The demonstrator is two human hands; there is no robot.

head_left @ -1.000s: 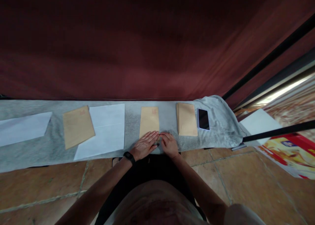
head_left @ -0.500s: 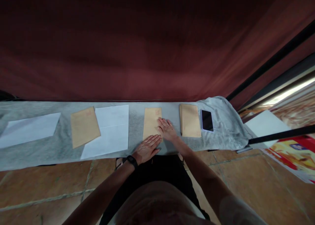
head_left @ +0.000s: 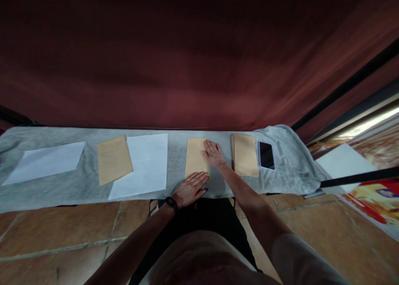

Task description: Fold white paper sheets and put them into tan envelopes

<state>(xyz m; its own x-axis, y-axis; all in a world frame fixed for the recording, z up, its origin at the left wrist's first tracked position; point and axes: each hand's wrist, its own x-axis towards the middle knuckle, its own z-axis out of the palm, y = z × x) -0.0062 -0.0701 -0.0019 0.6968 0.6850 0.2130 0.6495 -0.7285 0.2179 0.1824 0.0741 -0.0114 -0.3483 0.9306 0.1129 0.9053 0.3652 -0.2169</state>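
Observation:
A tan paper envelope (head_left: 195,157) lies flat in front of me on a grey cloth. My left hand (head_left: 191,188), with a dark band at the wrist, rests across its near edge, fingers stretched out. On its upper right part lies my right hand (head_left: 214,154), palm down with the fingers extended, hiding that corner. Right of it is a small stack of tan envelopes (head_left: 245,155). To the left, another tan envelope (head_left: 114,160) partly overlaps a white paper sheet (head_left: 148,162).
The grey cloth (head_left: 177,152) covers a long narrow surface. A phone (head_left: 267,155) lies right of the stack, and another white sheet (head_left: 46,162) at the far left. A dark red curtain (head_left: 187,89) hangs behind. Black bars (head_left: 361,178) and a colourful box (head_left: 378,201) are at the right.
My right hand has slid up the envelope toward its far edge, now covering the red print. My left hand stays at the near edge. The whole view has shifted slightly.

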